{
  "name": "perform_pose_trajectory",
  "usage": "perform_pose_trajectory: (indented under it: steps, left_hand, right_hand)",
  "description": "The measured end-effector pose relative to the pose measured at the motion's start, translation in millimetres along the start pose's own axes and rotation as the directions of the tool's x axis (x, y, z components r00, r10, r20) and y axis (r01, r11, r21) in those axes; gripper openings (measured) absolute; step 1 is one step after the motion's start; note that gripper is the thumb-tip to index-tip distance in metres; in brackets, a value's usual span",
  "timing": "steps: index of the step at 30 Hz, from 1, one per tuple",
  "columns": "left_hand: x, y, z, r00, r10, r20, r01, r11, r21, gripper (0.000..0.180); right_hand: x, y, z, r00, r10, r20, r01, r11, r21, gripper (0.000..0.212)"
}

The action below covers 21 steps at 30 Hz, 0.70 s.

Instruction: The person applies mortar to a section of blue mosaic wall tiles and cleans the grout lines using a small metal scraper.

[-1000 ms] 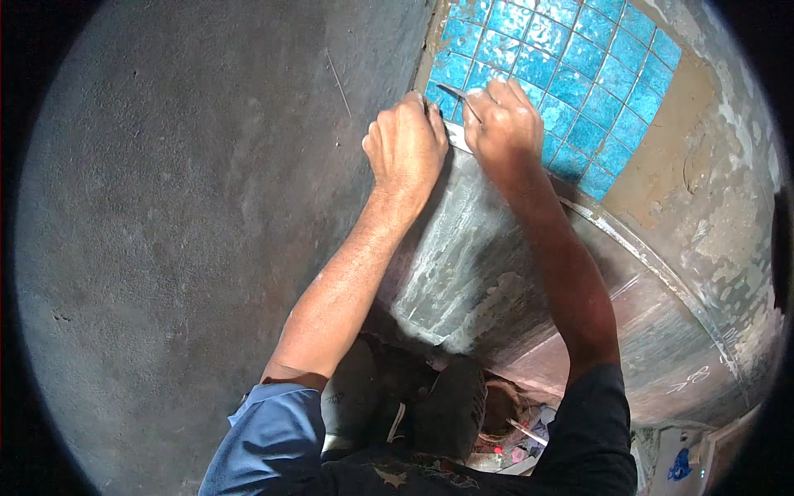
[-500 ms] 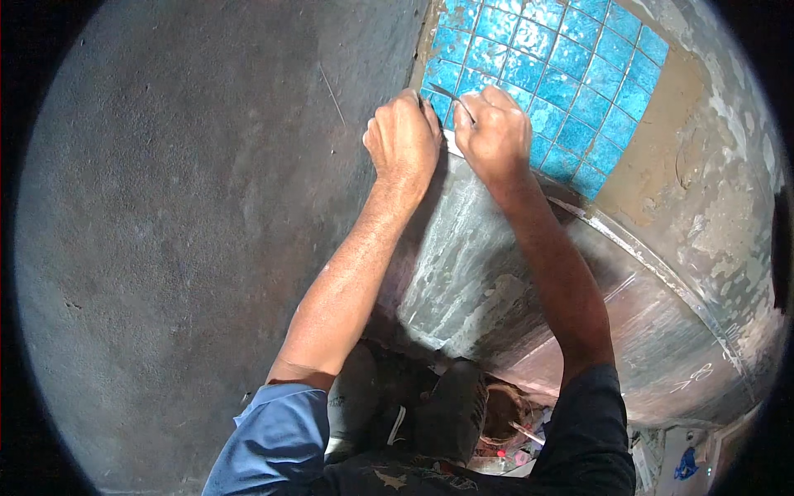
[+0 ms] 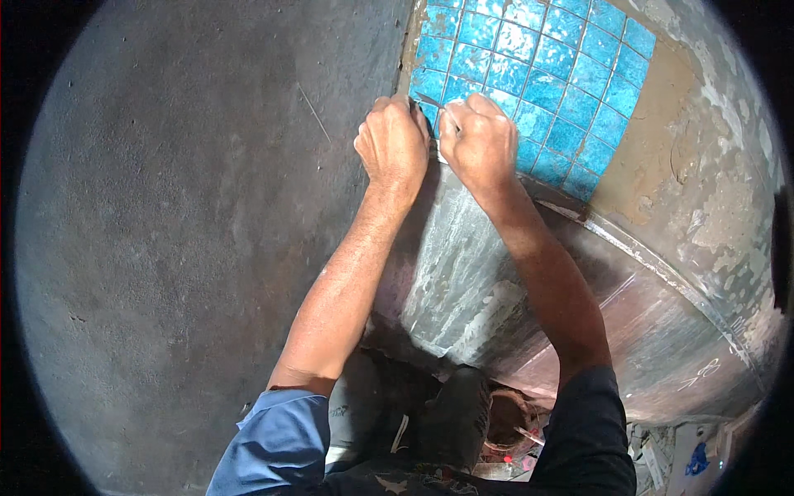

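Observation:
Glossy blue square tiles point(image 3: 552, 99) cover a patch of the curved ledge at the top, with thin joints between them. My right hand point(image 3: 481, 145) is closed over the lower left tiles. From its fist sticks a thin, dark, pointed metal blade point(image 3: 428, 100), aimed left across a corner tile; its grip is hidden in the fingers. Close beside it, my left hand point(image 3: 392, 145) is curled at the tiles' left edge against the dark wall. What its fingers hold, if anything, is hidden. A small white strip point(image 3: 442, 155) shows between the hands at the ledge's front edge.
A dark rough wall point(image 3: 190, 223) fills the left side. Brown mortar point(image 3: 657, 136) borders the tiles on the right. Below the ledge's rim point(image 3: 653, 264) a curved grey face drops toward my legs point(image 3: 451, 417). A round brown container point(image 3: 506, 417) stands low beside them.
Both hands have shifted slightly left and down in the picture, as have the tiles. The blade shows shorter beyond my right fist, which stays beside my left hand.

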<state>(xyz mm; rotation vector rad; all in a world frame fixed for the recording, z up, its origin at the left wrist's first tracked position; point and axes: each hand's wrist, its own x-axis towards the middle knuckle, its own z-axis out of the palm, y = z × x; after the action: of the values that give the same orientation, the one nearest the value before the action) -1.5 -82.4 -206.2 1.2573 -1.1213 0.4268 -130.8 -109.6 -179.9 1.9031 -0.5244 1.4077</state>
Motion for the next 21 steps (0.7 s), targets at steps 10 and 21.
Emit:
perform_pose_trajectory:
  steps: [10, 21]
  left_hand:
    - [4.6, -2.7, 5.4, 0.998, 0.068, 0.004, -0.068, 0.998, 0.002, 0.016]
    - [0.3, -0.7, -4.5, 0.997, 0.056, -0.051, -0.059, 0.996, -0.06, 0.024]
  right_hand:
    - [0.5, -8.1, -6.6, 0.997, 0.046, 0.062, -0.046, 0.999, 0.004, 0.006]
    - [14.5, -5.5, -61.7, 1.0, 0.0, 0.031, 0.0, 1.0, -0.001, 0.004]
